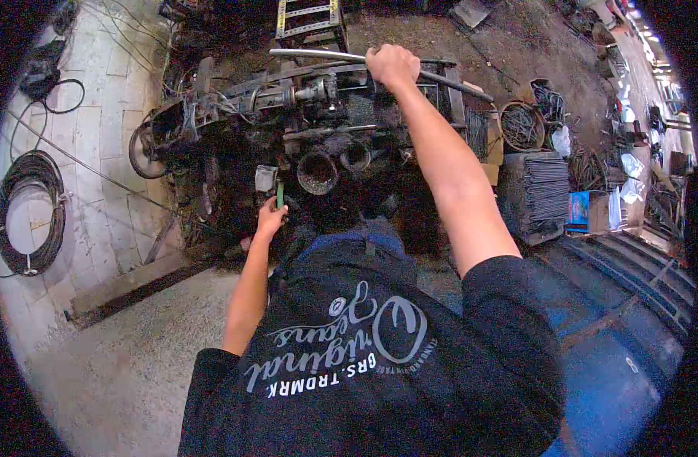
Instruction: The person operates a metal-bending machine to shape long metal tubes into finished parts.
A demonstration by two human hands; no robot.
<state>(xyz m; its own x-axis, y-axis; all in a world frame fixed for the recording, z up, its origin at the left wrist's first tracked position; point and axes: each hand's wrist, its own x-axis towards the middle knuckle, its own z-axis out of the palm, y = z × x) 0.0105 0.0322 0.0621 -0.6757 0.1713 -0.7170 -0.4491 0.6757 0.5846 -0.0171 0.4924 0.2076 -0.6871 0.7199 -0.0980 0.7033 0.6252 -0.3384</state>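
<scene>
Right hand [392, 65] is up at twelve o'clock, fingers wrapped tight round the long steel lever bar [318, 55] that runs across the top of the greasy bending machine [303, 114], the fist closed just right of the bar's middle. That bar looks like solid round stock to me, heavy and stiff, a bit slick with wear, and I'd say it wants a full fist well out from the pivot for leverage, much as it's being held. Left hand [270, 221] sits lower, about nine o'clock from the belly, pinching a small green-handled tool [280, 193] that points up toward the machine; thin thing, light, easily managed between thumb and fingers. Just beyond it, two round dark cups [317, 172] sit side by side on the machine's near face. Floor's a mix: pale tiles at ten o'clock with a coil of black cable [31, 213] lying on them, speckled concrete nearer the feet, packed dirt beyond the machine. Over at three o'clock a stack of bent rebar pieces [545, 190] sits by a round wire bundle [521, 126], and there's a blue box [587, 211] just beside them. Cluttered workshop, dusty, dim at the edges.
</scene>
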